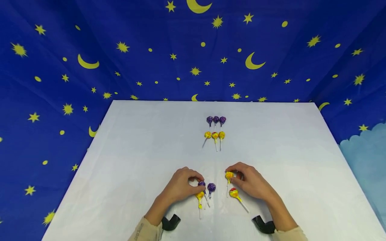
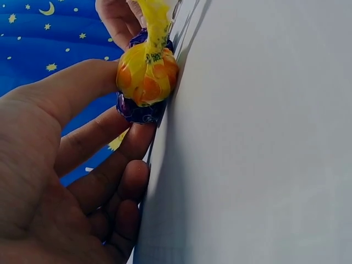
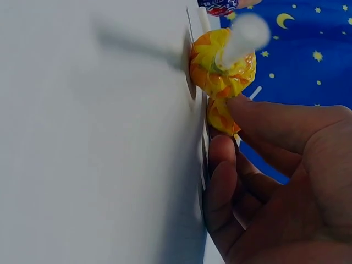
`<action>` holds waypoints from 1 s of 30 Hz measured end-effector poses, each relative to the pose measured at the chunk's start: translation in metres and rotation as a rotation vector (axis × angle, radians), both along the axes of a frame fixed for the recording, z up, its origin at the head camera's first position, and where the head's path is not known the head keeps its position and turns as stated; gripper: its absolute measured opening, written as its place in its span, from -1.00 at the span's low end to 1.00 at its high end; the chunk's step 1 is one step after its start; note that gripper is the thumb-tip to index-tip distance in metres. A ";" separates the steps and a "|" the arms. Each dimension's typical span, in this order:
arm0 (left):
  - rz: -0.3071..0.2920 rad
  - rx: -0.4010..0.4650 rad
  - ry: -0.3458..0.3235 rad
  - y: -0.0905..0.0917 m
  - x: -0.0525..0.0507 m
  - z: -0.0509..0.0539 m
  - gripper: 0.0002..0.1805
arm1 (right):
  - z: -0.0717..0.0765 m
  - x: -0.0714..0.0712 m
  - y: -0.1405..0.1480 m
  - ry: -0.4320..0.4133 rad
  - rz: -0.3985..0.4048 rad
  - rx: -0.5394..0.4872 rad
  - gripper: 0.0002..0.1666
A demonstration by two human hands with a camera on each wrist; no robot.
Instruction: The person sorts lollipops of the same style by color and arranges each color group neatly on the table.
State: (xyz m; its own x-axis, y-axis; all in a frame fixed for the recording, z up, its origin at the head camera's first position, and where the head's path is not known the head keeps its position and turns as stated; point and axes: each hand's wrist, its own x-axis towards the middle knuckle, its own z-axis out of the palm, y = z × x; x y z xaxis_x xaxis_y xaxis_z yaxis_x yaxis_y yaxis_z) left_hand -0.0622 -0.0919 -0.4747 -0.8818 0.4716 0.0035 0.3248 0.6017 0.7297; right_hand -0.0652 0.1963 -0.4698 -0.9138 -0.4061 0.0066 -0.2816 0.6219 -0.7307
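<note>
Lollipops (image 1: 215, 135) in purple and yellow wrappers lie on a white bench (image 1: 150, 134), some toward its far side and the others between and about the two hands. The left hand (image 1: 184, 184) pinches a purple lollipop (image 1: 201, 183) by its head between thumb and forefinger. Just beside that grip, on the near side, is a yellow lollipop (image 1: 199, 195) with its stick toward the person, and to the right lies a second purple lollipop (image 1: 211, 187). The right hand (image 1: 251, 180) holds a yellow lollipop (image 1: 229, 175) by the head, thumb and fingertips on either side, its stick pointing toward the person. Near it lies a yellow and red lollipop (image 1: 233, 192), its stick slanting out to the right. The hands are apart from each other.

Farther back, three purple heads (image 1: 216, 119) sit side by side, with a row of three yellow heads (image 1: 221, 135) just in front. Beige sleeves (image 1: 146, 231) cover the forearms, and a black curved piece (image 1: 171, 223) shows by the left wrist. Blue cloth (image 1: 169, 33) printed with yellow stars and moons hangs behind the bench.
</note>
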 end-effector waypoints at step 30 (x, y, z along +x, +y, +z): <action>0.006 0.034 -0.041 -0.002 -0.001 -0.001 -0.73 | 0.014 -0.029 0.011 0.014 -0.007 0.039 -0.73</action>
State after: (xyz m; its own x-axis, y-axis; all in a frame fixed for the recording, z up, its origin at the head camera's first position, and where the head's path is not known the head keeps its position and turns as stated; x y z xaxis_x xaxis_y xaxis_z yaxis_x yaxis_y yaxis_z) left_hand -0.0631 -0.0940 -0.4762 -0.8845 0.4663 -0.0171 0.2902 0.5784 0.7624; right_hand -0.0947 0.2072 -0.4556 -0.9166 -0.3998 0.0037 -0.2873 0.6521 -0.7016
